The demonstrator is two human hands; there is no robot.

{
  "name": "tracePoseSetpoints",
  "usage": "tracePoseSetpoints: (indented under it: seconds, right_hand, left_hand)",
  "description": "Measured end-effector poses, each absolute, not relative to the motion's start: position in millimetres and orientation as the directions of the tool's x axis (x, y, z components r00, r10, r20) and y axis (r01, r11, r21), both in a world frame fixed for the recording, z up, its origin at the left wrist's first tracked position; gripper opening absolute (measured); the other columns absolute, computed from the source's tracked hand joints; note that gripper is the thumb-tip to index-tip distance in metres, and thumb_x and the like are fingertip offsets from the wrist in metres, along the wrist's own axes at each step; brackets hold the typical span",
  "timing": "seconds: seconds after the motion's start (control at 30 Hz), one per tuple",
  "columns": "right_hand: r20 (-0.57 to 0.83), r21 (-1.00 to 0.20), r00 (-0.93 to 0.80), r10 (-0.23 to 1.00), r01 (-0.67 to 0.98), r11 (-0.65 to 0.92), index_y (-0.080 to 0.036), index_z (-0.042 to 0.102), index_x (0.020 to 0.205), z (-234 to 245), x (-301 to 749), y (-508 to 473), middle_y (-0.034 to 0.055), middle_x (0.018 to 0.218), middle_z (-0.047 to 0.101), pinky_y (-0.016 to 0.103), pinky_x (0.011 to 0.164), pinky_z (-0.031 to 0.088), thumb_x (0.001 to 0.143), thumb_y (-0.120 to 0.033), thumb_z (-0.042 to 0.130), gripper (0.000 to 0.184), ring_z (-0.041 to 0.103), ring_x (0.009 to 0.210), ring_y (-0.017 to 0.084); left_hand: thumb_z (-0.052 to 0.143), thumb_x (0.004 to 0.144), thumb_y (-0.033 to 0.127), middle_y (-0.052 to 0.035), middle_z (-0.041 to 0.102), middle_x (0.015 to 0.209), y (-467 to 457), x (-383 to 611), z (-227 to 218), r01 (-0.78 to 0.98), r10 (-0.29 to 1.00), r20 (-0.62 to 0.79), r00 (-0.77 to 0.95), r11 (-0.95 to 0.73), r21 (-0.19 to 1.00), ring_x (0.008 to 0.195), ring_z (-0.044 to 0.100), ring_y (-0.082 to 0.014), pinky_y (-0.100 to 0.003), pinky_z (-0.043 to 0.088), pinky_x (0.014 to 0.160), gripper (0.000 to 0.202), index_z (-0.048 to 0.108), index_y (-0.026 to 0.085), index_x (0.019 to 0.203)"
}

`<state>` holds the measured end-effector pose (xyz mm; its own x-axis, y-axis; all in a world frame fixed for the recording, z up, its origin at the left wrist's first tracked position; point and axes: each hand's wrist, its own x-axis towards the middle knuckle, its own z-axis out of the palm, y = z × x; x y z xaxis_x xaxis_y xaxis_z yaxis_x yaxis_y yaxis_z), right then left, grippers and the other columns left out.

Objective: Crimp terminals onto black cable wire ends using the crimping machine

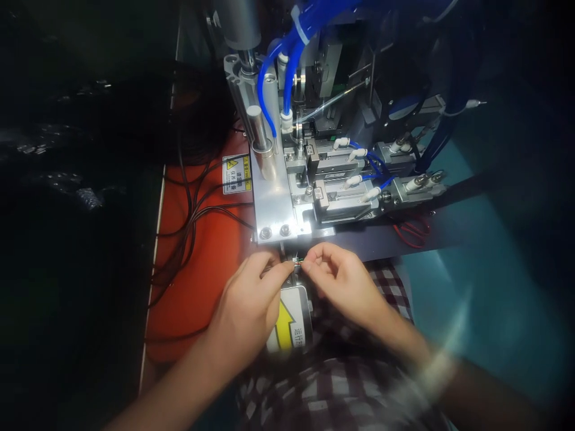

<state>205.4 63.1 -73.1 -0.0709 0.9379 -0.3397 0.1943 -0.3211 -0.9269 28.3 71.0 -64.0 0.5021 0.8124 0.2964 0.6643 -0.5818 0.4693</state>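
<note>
Pinching thin coloured wires [299, 262], the left hand [252, 291] and right hand [350, 281] face each other, fingers [286, 269] closed. And those wires sit between the silver plate [275, 206], far, and the yellow arrow [284, 323], near.

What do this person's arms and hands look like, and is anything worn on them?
The left hand and right hand are bare, with no gloves, rings or watch that I can see. The forearms are bare too; no sleeves, cables or markings show, though their ends are dim. Between them shows a dark-and-white checked garment.
</note>
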Motion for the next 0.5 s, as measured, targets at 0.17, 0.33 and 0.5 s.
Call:
tracePoseSetpoints:
  seconds: [0.17,0.33,0.5]
  right_hand:
    - [-0.155,-0.931,0.031,0.987,0.329,-0.156,-0.018,0.061,0.079,-70.0,206.4,61.5,-0.0016,0.064,0.056,0.023,0.048,0.038,0.082,-0.023,0.061,0.006,0.048,0.052,0.01]
    - [-0.113,-0.931,0.033,0.993,0.345,-0.117,-0.017,0.062,0.079,-69.8,200.5,62.7,-0.0002,0.067,0.057,0.024,0.051,0.041,0.082,-0.022,0.062,0.006,0.05,0.055,0.011]
    - [-0.219,-0.942,0.008,0.976,0.258,-0.214,-0.017,0.062,0.076,-69.2,199.6,65.9,-0.0018,0.063,0.055,0.023,0.049,0.038,0.082,-0.022,0.061,0.007,0.047,0.053,0.011]
  left_hand:
    - [0.047,0.086,0.002,-0.0084,0.058,0.087,70.9,29.5,-64.2,0.654,0.813,0.297,0.5,-0.58,0.487,0.08,0.06,-0.0176,-0.028,0.055,0.068,0.028,0.069,0.01,0.101]
    - [0.046,0.086,0.002,-0.0084,0.058,0.087,71.0,29.9,-64.8,0.663,0.818,0.309,0.485,-0.574,0.481,0.079,0.06,-0.0171,-0.027,0.056,0.068,0.028,0.069,0.01,0.1]
    - [0.047,0.085,0.001,-0.009,0.059,0.089,71.3,29.2,-66.3,0.657,0.814,0.316,0.487,-0.58,0.482,0.08,0.061,-0.0174,-0.027,0.056,0.068,0.028,0.069,0.01,0.101]
